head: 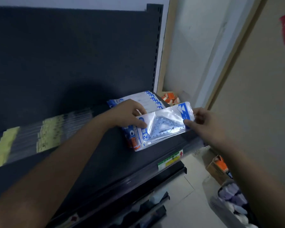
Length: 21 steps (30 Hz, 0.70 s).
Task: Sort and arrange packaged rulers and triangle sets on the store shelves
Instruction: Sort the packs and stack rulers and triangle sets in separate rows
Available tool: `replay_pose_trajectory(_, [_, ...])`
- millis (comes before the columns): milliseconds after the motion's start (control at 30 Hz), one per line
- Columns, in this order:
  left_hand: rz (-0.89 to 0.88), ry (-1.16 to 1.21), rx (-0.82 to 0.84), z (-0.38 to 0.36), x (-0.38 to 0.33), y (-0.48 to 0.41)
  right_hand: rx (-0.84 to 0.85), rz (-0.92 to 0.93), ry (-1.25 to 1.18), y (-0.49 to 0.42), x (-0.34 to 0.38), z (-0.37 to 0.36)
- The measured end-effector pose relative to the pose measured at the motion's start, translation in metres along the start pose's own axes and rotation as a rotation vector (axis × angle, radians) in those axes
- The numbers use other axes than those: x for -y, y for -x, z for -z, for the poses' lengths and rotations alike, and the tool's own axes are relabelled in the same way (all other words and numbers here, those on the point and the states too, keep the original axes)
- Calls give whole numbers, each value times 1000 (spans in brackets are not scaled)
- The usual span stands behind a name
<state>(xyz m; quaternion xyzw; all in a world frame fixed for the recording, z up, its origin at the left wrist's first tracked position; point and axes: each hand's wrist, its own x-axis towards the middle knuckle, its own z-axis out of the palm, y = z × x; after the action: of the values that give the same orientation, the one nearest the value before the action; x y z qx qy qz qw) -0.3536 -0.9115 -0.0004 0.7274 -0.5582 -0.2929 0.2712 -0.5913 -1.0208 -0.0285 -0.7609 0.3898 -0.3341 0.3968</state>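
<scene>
A clear plastic pack with blue print holding a triangle set [164, 127] is held up on edge over the dark shelf [92, 162]. My left hand [128, 115] pinches its left end, thumb in front and fingers behind. Its right end, by the blue header, is pinched by my right hand [204, 124]. Behind the pack, a row of similar blue-and-white packs [148, 100] stands against the shelf's right rear corner. More packs with orange labels [133, 142] lie under the held one.
Long clear ruler packs with yellow labels [49, 135] lie on the shelf to the left. Small orange boxes [170, 98] sit beyond the shelf's right end. Lower right on the floor stand a cardboard box [217, 167] and a bin of goods [232, 199]. A price tag [170, 159] marks the shelf edge.
</scene>
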Motion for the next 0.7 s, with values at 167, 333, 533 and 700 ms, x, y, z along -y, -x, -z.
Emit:
replay_pose_trajectory(167, [139,-15,-46,-8,-2,-7,252,67,140,-44,-29,5])
replay_pose_trajectory(333, [257,-62,-187,-27,-12,0,422,135,184,-77,-44,6])
replay_pose_trajectory(533, [325,69,-321,-51,-21,16,638,144,100,-96,-53,12])
replay_pose_trajectory(700, [349,109,-402,-67,-24,27,747,114,37,-98,-58,11])
